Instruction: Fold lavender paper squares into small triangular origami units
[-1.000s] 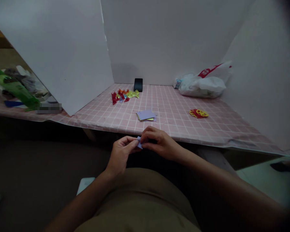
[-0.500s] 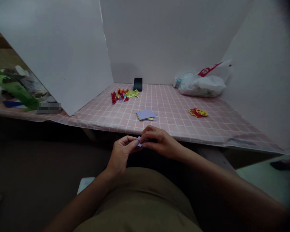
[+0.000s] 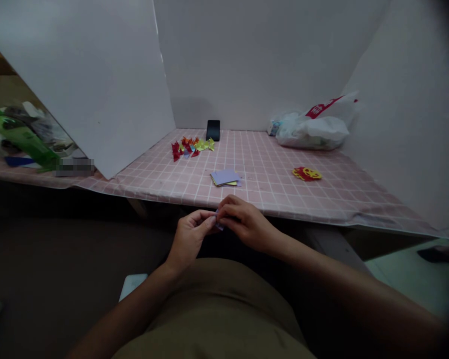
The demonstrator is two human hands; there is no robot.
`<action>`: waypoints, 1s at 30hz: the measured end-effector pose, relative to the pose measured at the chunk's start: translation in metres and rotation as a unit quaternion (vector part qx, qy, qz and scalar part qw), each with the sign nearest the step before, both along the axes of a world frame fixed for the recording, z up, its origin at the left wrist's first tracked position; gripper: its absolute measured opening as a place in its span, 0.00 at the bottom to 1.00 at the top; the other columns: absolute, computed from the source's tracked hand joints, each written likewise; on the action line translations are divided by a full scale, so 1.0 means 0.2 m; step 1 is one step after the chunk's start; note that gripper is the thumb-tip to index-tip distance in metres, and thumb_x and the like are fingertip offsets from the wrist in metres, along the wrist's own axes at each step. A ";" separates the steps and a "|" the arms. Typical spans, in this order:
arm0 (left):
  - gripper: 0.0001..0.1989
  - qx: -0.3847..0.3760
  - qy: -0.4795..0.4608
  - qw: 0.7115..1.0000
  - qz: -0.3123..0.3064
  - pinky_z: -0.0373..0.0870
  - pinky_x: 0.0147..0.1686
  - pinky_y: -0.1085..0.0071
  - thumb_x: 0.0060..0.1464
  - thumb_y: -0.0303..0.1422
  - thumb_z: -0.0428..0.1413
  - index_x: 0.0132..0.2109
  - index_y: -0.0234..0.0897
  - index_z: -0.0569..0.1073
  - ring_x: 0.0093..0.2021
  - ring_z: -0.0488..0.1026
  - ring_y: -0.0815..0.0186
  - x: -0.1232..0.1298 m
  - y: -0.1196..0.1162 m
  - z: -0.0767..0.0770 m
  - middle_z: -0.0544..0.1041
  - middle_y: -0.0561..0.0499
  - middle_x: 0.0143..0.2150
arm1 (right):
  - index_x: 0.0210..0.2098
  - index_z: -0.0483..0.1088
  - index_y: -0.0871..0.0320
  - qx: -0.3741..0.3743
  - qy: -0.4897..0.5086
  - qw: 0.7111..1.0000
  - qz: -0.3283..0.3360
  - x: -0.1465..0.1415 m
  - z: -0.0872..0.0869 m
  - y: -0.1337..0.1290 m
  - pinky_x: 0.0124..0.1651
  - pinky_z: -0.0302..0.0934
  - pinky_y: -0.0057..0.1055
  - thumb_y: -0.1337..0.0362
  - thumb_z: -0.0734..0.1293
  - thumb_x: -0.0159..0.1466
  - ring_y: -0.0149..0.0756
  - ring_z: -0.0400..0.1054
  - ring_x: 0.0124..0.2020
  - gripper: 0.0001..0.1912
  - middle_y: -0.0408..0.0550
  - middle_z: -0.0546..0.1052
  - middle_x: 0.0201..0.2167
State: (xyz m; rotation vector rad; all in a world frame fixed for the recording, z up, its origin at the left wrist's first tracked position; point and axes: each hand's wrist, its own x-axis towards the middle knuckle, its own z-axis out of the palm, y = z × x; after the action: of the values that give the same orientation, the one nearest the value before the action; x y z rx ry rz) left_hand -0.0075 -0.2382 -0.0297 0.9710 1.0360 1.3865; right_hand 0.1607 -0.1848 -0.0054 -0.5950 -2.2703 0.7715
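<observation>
Just off the front edge of the table, my left hand (image 3: 190,234) pinches a small piece of purple paper (image 3: 219,226) between thumb and forefinger. My right hand (image 3: 247,222) grips the same piece from the other side, its fingertips touching those of my left hand. Most of the paper is hidden by the fingers. Beyond the hands lies a stack of square papers (image 3: 225,177), purple on top with yellow below. Farther back is a cluster of small folded paper shapes (image 3: 189,147) in red, orange, yellow and blue.
The pink checked tabletop (image 3: 262,159) carries a dark phone (image 3: 213,130) at the back, red and yellow cut-outs (image 3: 307,174) at right and a white plastic bag (image 3: 314,130) behind them. White panels surround it. A green bottle (image 3: 24,137) lies at far left.
The fingers of my right hand have closed in nearer to my left thumb, and less of the purple paper shows between the hands. Things on the table have not moved.
</observation>
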 end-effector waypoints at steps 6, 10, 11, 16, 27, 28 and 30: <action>0.08 -0.006 0.008 1.000 -0.011 0.75 0.39 0.70 0.49 0.35 0.67 0.35 0.35 0.82 0.33 0.76 0.67 -0.01 0.00 0.00 0.81 0.50 0.33 | 0.34 0.69 0.58 0.047 0.011 0.999 -0.006 0.00 -0.01 0.00 0.46 0.65 0.37 0.74 0.63 0.67 0.38 0.67 0.43 0.08 0.50 0.70 0.40; 0.08 -0.019 -0.009 1.000 -0.023 0.75 0.39 0.70 0.49 0.35 0.66 0.36 0.35 0.82 0.34 0.76 0.67 0.00 0.00 -0.01 0.81 0.50 0.34 | 0.34 0.67 0.58 0.076 0.025 0.997 -0.013 0.00 -0.02 0.00 0.47 0.65 0.37 0.75 0.63 0.67 0.38 0.67 0.45 0.08 0.52 0.69 0.42; 0.08 -0.019 -0.013 0.999 -0.024 0.75 0.39 0.70 0.49 0.35 0.66 0.36 0.35 0.82 0.34 0.76 0.67 0.00 -0.01 -0.01 0.81 0.50 0.34 | 0.34 0.67 0.58 0.083 0.027 0.996 -0.014 -0.01 -0.02 0.00 0.47 0.65 0.37 0.74 0.62 0.68 0.39 0.66 0.45 0.08 0.53 0.69 0.43; 0.09 -0.011 -0.026 0.999 -0.026 0.75 0.41 0.70 0.50 0.35 0.66 0.38 0.35 0.82 0.36 0.77 0.67 0.00 -0.01 -0.01 0.82 0.49 0.36 | 0.35 0.65 0.57 0.122 0.032 0.992 -0.027 -0.01 -0.03 -0.01 0.47 0.66 0.40 0.74 0.62 0.68 0.41 0.67 0.47 0.07 0.54 0.69 0.46; 0.10 0.002 -0.007 1.000 -0.007 0.73 0.40 0.73 0.45 0.33 0.69 0.37 0.36 0.82 0.34 0.77 0.69 0.00 -0.02 0.02 0.83 0.51 0.34 | 0.35 0.62 0.56 0.161 0.033 0.986 -0.039 -0.01 -0.04 -0.02 0.44 0.65 0.38 0.73 0.62 0.68 0.40 0.67 0.44 0.07 0.54 0.69 0.44; 0.10 0.003 -0.004 1.000 -0.005 0.73 0.39 0.73 0.45 0.32 0.69 0.37 0.36 0.82 0.34 0.77 0.69 0.00 -0.02 0.01 0.83 0.51 0.34 | 0.35 0.62 0.56 0.147 0.041 0.988 -0.038 -0.01 -0.04 -0.01 0.44 0.64 0.38 0.73 0.62 0.67 0.40 0.66 0.44 0.07 0.53 0.69 0.44; 0.10 0.002 -0.004 1.000 0.000 0.73 0.39 0.73 0.45 0.32 0.69 0.37 0.36 0.82 0.34 0.76 0.69 0.00 -0.03 0.01 0.83 0.51 0.34 | 0.36 0.62 0.56 0.105 0.060 0.992 -0.040 -0.01 -0.04 -0.01 0.44 0.63 0.37 0.72 0.64 0.67 0.39 0.66 0.42 0.06 0.51 0.70 0.41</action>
State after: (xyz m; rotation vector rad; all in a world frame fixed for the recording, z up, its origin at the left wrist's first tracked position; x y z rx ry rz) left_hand -0.0071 -0.2432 -0.0273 0.9692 1.0276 1.3918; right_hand 0.1593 -0.1863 -0.0136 -0.5226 -2.1675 0.5067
